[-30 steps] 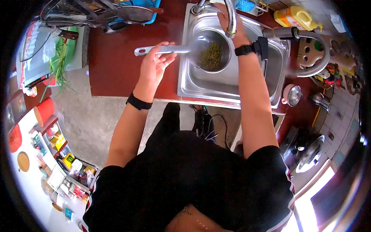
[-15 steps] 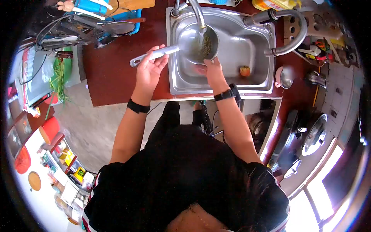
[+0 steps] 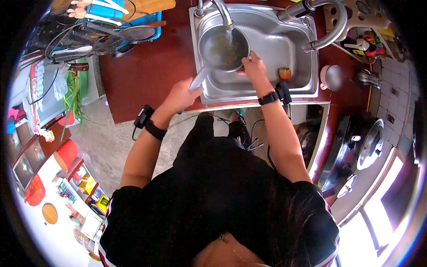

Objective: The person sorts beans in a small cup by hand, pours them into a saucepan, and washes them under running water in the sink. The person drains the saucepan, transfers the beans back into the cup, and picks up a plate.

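A metal saucepan (image 3: 207, 48) sits tilted slightly in the left part of the sink (image 3: 307, 84), under the faucet (image 3: 226, 18). Water runs from the spout into it, and small greenish grains (image 3: 230, 54) lie under cloudy water. My left hand (image 3: 181, 95) is wrapped round the pan's grey handle. With fingers and thumb, my right hand (image 3: 255, 70) grips the pan's near right rim; its fingertips are partly hidden beneath the pan.
A small red and yellow round thing (image 3: 285, 73) lies in the sink's right part. A second curved tap (image 3: 331, 35) arches over the right edge. Beside the sink stands a pink-handled cup (image 3: 331, 78). Utensils and a blue rack (image 3: 156, 26) crowd the counter's left back.
My left hand has gone from open under the handle to wrapped round it. The handle has swung toward me, and the grains have spread out under more water.
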The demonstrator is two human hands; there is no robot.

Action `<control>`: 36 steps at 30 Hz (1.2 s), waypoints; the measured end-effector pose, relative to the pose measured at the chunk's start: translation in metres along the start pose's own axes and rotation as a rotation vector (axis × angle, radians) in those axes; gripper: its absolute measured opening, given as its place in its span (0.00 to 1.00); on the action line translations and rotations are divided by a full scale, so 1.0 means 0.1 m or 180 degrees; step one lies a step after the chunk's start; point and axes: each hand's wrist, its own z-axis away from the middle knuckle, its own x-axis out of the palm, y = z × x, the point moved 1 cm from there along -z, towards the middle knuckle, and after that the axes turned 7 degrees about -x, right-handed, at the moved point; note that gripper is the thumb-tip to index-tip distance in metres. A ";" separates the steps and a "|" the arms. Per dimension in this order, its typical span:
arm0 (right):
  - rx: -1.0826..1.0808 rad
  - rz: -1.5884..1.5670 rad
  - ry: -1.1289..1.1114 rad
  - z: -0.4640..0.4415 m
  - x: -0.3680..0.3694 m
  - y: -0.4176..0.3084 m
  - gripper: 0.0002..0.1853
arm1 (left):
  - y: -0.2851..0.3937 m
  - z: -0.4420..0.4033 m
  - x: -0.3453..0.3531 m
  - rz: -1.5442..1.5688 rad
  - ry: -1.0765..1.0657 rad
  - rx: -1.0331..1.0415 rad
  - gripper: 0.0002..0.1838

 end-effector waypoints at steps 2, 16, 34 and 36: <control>-0.0947 0.1183 0.0692 0.17 -0.12 -0.28 0.20 | 0.16 0.04 0.10 -0.0465 0.0429 0.0158 0.17; -0.1543 0.1517 -0.1223 -0.09 0.36 0.01 0.28 | 0.13 -0.07 0.42 -0.0112 -0.0141 0.0059 0.17; -0.1270 0.1152 -0.2079 -0.20 0.28 0.00 0.22 | 0.18 -0.27 0.30 -0.0470 -0.0039 0.0345 0.18; -0.1646 0.1820 -0.1356 -0.17 0.27 -0.08 0.22 | 0.18 -0.25 0.30 -0.0471 -0.0015 0.0304 0.19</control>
